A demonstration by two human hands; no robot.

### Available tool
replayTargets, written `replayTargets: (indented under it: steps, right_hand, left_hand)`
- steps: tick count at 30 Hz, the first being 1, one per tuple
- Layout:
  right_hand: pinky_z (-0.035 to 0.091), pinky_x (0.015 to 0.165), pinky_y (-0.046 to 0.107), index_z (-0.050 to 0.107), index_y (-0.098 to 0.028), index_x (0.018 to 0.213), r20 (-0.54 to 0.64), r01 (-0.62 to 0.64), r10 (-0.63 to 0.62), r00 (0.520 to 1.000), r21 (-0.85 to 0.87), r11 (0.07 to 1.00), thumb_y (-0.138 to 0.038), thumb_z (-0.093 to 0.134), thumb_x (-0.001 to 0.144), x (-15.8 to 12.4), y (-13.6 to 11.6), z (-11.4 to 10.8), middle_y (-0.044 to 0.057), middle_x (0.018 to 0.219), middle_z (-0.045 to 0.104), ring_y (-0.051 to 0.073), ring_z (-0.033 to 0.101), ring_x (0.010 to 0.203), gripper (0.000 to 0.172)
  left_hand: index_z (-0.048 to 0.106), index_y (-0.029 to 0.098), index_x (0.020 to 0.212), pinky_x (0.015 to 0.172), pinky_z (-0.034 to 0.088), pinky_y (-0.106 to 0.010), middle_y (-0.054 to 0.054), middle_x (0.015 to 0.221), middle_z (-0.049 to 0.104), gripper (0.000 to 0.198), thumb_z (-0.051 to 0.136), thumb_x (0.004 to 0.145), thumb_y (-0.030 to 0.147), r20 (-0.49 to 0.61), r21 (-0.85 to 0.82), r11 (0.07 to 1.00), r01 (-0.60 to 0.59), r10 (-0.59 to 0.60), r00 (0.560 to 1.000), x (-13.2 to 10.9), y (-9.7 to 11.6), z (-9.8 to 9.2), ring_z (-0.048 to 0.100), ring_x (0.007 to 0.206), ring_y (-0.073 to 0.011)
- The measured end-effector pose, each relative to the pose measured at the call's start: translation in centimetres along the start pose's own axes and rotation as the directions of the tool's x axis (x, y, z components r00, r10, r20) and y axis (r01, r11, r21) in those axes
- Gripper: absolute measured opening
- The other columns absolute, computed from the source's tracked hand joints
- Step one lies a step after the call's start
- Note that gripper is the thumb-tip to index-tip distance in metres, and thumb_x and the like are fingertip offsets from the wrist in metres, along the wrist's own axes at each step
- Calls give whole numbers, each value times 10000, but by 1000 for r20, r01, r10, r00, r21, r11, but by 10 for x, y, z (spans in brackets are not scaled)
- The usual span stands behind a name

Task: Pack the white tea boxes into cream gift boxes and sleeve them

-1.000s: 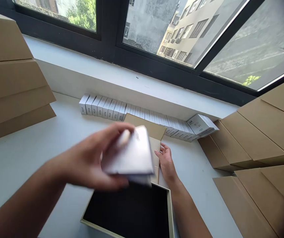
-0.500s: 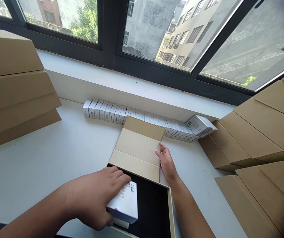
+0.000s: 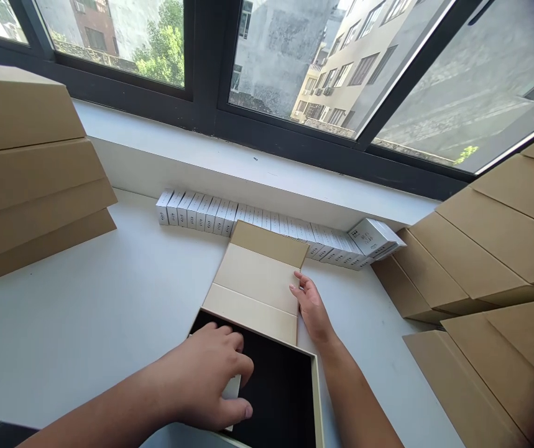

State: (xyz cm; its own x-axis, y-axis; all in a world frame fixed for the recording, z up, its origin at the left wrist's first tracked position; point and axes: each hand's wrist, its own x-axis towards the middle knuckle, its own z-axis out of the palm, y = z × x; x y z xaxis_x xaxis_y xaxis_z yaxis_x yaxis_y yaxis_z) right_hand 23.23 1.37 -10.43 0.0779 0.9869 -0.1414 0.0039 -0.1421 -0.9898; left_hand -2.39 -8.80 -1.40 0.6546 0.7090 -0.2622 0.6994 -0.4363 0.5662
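Observation:
A large open gift box (image 3: 315, 398) with a dark inside lies in front of me, its cream flap lid (image 3: 255, 280) folded back away from me. My left hand (image 3: 213, 376) is over the left part of the box, fingers bent and apart, thumb spread to the right. Beneath it shows part of a small white box (image 3: 232, 388); the hand hides most of it. The right side of the dark inside is bare. My right hand (image 3: 312, 308) holds the lid's right edge between thumb and fingers.
Small white boxes (image 3: 220, 216) stand in a row along the window ledge, with one white box (image 3: 373, 238) tilted at its right end. Stacked brown boxes rise at the left (image 3: 28, 174) and right (image 3: 500, 236) of the white table (image 3: 84, 298). Dark-framed windows are behind.
My left hand has lowered the printed white box into the left part of the gift box, and its fingers have spread. My right hand stays at the lid's edge.

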Motion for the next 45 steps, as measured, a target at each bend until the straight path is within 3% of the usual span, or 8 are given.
replayTargets:
  steps: [7,11,14,16,17,23,36,45]
  right_hand:
    - [475,1075,428,574,-317,1245,23,-13,12,1000,29,1000,-523,749,789,-1,2,0,21,1373,595,256,587,1233,530]
    - [508,994,417,610,-297,1219,11,1,-1,1000,14,1000,-548,758,770,1,1,0,33,1241,650,245,621,1109,535]
    - [533,888,393,651,-290,1195,23,-1,2,1000,-32,999,-574,751,760,3,1,-2,20,1037,676,224,634,943,528]
    - [539,845,381,655,-294,1185,24,-15,15,1000,-12,1000,-572,762,746,3,2,-4,11,986,672,221,638,893,530]
    - [541,842,379,651,-301,1184,21,-26,26,999,3,1000,-567,766,745,3,1,-4,11,1003,673,222,642,896,526]
    - [534,920,409,649,-359,1252,44,3,1,999,-83,997,-572,744,771,-3,-4,-2,18,1023,668,240,626,969,535]
    - [496,949,373,635,-400,1268,45,-58,62,997,-66,996,-580,716,810,1,1,-9,6,1079,625,220,588,960,500]
    - [534,897,369,633,-369,1273,31,-98,100,994,-57,994,-583,721,803,3,4,-11,18,1016,635,229,604,945,524]
  left_hand:
    - [730,285,939,934,482,-395,-20,1087,682,280,717,811,534,-33,-136,984,-118,114,993,-16,11,-15,625,1049,-241]
    - [656,308,1158,751,526,-284,5,929,684,303,682,873,407,-425,-303,929,-213,68,902,-36,-17,-54,624,809,-149]
    - [630,259,1105,676,513,-289,-7,837,616,245,651,873,334,-828,-372,925,-76,-294,477,-14,-79,-82,588,746,-156]
    - [539,248,1250,769,547,-343,-68,1072,630,410,611,846,237,-837,-535,843,60,-538,103,14,-125,-90,627,957,-215]
    - [471,238,1325,866,549,-407,-108,1227,597,552,628,799,187,-780,-616,772,159,-626,19,28,-146,-90,611,1100,-263]
    - [78,155,1565,1237,195,-570,-242,1618,268,1092,760,715,237,-758,-605,744,285,-647,81,71,-211,-68,283,1500,-406]
    - [118,283,1602,1107,433,-512,-175,1621,277,915,657,865,344,-886,-379,864,331,-442,139,77,-254,-94,401,1445,-350]
    - [553,262,1330,1099,442,-468,-144,1385,466,487,626,850,230,-865,-496,801,335,-488,-114,75,-260,-99,523,1290,-319]
